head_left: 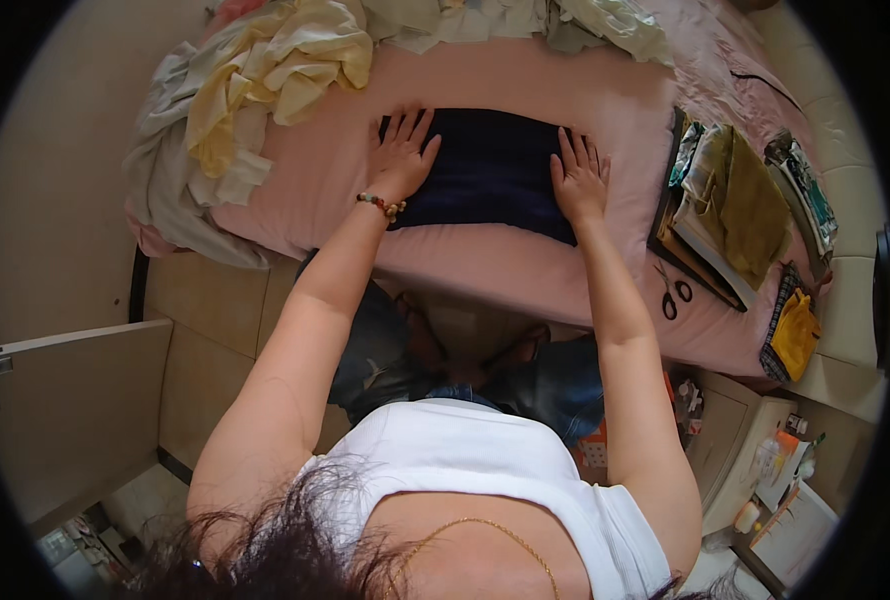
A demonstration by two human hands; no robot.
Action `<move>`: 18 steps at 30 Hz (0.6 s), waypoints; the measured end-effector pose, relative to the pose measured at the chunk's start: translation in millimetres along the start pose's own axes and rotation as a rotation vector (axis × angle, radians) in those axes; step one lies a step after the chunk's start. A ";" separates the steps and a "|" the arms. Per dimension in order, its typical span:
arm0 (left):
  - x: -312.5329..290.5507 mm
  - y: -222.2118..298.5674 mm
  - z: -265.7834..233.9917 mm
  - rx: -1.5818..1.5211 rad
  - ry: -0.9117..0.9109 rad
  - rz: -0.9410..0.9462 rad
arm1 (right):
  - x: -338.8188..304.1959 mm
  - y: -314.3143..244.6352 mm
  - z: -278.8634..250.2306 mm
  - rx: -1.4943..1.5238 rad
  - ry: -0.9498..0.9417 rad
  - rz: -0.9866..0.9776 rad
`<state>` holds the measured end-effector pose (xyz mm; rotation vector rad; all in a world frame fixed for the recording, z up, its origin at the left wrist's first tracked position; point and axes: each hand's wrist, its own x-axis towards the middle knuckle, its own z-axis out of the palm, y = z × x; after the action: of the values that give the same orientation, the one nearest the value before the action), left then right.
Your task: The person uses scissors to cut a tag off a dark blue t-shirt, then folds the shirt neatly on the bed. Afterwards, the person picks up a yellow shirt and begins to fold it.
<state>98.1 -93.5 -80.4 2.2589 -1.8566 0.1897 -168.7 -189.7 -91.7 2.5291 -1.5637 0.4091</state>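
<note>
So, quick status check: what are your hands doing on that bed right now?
Left hand and right hand flat, open, on dark folded cloth. Cloth lies on pink bed. Scissors off to the right.

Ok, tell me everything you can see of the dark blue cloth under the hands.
The dark blue cloth is a folded piece of fabric, navy with a faint check pattern, soft and matte like woven textile. It lies flat as a neat rectangle on the pink bedsheet, near the bed's front edge. The left hand presses palm-down on its left end, fingers spread; the right hand lies flat on its right end. Its surface looks smooth, with few wrinkles. Nothing else touches it.
</note>
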 end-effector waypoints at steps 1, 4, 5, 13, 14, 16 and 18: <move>-1.4 -4.0 0.2 0.022 0.021 -0.002 | -2.3 2.5 2.0 0.008 0.057 0.004; -3.6 -5.8 7.8 0.053 0.060 0.000 | -2.0 2.1 5.5 -0.020 0.071 0.004; -2.2 -6.0 9.2 0.057 0.074 0.002 | -0.6 3.3 6.2 -0.010 0.066 0.006; -15.3 38.8 -35.5 0.008 0.206 0.141 | -4.5 -42.3 -39.7 0.114 0.195 -0.163; -25.6 49.9 -28.5 -0.101 0.235 0.244 | -15.2 -53.4 -40.3 0.207 0.194 -0.258; -48.2 64.1 -13.4 -0.135 0.135 0.259 | -39.0 -62.9 -33.3 0.218 0.120 -0.296; -59.8 60.8 -10.4 -0.131 0.096 0.241 | -54.8 -56.8 -24.0 0.251 0.037 -0.250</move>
<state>27.1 -45.2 -79.2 1.9043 -2.0229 0.2035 -145.0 -111.1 -84.0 2.8381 -1.2291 0.6495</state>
